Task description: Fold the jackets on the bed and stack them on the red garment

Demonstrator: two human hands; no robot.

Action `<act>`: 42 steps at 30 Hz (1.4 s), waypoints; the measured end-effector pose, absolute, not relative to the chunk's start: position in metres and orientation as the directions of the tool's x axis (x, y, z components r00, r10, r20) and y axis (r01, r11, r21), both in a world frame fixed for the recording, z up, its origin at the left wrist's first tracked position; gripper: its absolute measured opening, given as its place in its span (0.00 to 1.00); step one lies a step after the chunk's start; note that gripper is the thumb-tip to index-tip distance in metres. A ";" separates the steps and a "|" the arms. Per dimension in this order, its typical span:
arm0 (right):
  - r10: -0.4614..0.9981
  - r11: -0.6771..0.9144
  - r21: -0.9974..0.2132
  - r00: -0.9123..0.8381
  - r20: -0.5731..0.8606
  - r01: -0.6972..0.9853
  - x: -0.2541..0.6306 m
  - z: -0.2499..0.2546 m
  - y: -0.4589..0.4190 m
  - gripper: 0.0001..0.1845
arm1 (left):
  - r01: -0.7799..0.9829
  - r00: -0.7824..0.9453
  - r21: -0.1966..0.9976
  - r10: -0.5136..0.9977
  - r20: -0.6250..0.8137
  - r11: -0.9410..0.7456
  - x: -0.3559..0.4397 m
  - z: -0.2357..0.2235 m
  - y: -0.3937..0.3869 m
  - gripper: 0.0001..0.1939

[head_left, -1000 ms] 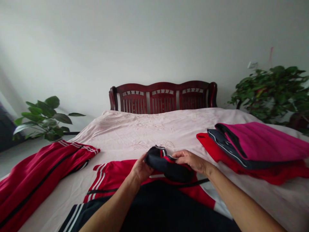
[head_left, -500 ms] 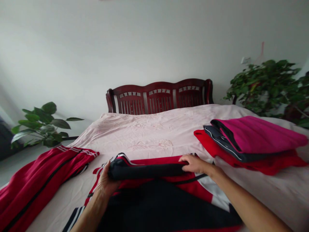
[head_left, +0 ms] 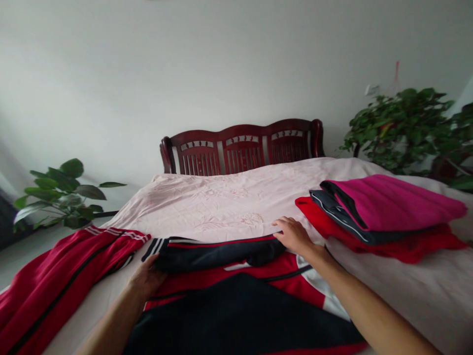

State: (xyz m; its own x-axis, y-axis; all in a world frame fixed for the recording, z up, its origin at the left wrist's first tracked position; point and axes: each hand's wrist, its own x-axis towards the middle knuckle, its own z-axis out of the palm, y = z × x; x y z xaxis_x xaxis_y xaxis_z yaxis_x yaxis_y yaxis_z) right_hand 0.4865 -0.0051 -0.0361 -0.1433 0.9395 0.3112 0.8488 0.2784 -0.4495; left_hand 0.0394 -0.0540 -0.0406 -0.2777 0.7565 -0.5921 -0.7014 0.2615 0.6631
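A red and black track jacket (head_left: 236, 315) lies spread on the bed, with its dark sleeve (head_left: 218, 256) folded across the upper part. The sleeve runs sideways, and its white-striped end (head_left: 153, 249) points left. My left hand (head_left: 146, 277) sits at that end, fingers apart, touching the sleeve's lower edge without gripping it. My right hand (head_left: 293, 235) rests flat at the sleeve's far end, by the jacket's top edge, and holds nothing.
Red track trousers (head_left: 62, 276) lie at the bed's left side. A folded stack of magenta, navy and red clothes (head_left: 384, 202) sits on the right. The bed has a pale pink cover (head_left: 207, 207), a dark red wooden headboard (head_left: 242, 150) and leafy plants on both sides.
My left hand has let go of the sleeve and moved left and down. The sleeve now lies flatter, its striped end showing. My right hand has shifted slightly up the picture.
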 end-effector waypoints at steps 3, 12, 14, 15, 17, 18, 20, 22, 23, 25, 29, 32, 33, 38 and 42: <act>0.855 0.466 -0.343 -0.315 0.413 0.815 0.454 -0.036 -0.030 0.08 | -0.695 -0.306 0.667 0.728 -0.613 0.269 0.038 -0.042 -0.054 0.08; 0.954 0.267 -0.252 -0.217 0.209 0.930 0.391 -0.043 -0.064 0.14 | -0.712 -0.317 0.651 0.708 -0.631 0.262 0.031 -0.037 -0.048 0.13; 0.974 0.184 -0.247 -0.141 0.179 0.952 0.389 -0.045 -0.060 0.19 | -0.714 -0.310 0.648 0.710 -0.632 0.265 0.030 -0.037 -0.049 0.13; 0.980 0.150 -0.245 -0.111 0.164 0.958 0.389 -0.046 -0.059 0.19 | -0.715 -0.306 0.646 0.712 -0.633 0.267 0.030 -0.037 -0.050 0.13; 0.986 0.123 -0.241 -0.091 0.139 0.963 0.391 -0.048 -0.057 0.14 | -0.717 -0.300 0.642 0.711 -0.635 0.271 0.029 -0.036 -0.050 0.14; 0.985 0.135 -0.233 -0.105 0.137 0.963 0.393 -0.048 -0.058 0.10 | -0.717 -0.299 0.642 0.710 -0.637 0.274 0.029 -0.036 -0.050 0.14; 0.969 0.206 -0.205 -0.171 0.178 0.957 0.399 -0.046 -0.062 0.06 | -0.714 -0.302 0.643 0.707 -0.639 0.276 0.028 -0.036 -0.050 0.14; 0.921 0.333 -0.168 -0.282 0.268 0.928 0.406 -0.045 -0.070 0.09 | -0.710 -0.310 0.648 0.704 -0.639 0.276 0.027 -0.037 -0.049 0.14; 0.881 0.412 -0.143 -0.354 0.313 0.900 0.411 -0.045 -0.076 0.09 | -0.707 -0.315 0.651 0.703 -0.638 0.275 0.027 -0.037 -0.049 0.13; 0.789 0.557 -0.089 -0.492 0.368 0.826 0.421 -0.047 -0.087 0.09 | -0.702 -0.322 0.656 0.699 -0.639 0.276 0.025 -0.038 -0.049 0.11; 0.748 0.627 -0.065 -0.578 0.326 0.776 0.438 -0.058 -0.103 0.09 | -0.684 -0.337 0.669 0.687 -0.644 0.292 0.023 -0.040 -0.047 0.07; 0.749 0.629 -0.080 -0.576 0.327 0.773 0.441 -0.062 -0.107 0.10 | -0.655 -0.358 0.692 0.682 -0.638 0.304 0.023 -0.043 -0.045 0.06; 0.743 0.636 -0.076 -0.582 0.330 0.768 0.440 -0.062 -0.107 0.10 | -0.644 -0.366 0.702 0.683 -0.632 0.305 0.022 -0.044 -0.046 0.06; 0.777 0.615 -0.097 -0.580 0.244 0.783 0.438 -0.051 -0.108 0.10 | -0.565 -0.425 0.775 0.705 -0.567 0.283 0.018 -0.050 -0.058 0.09; 0.863 0.496 -0.196 -0.457 0.212 0.846 0.447 -0.041 -0.100 0.09 | -0.459 -0.494 0.864 0.749 -0.442 0.208 0.010 -0.052 -0.072 0.18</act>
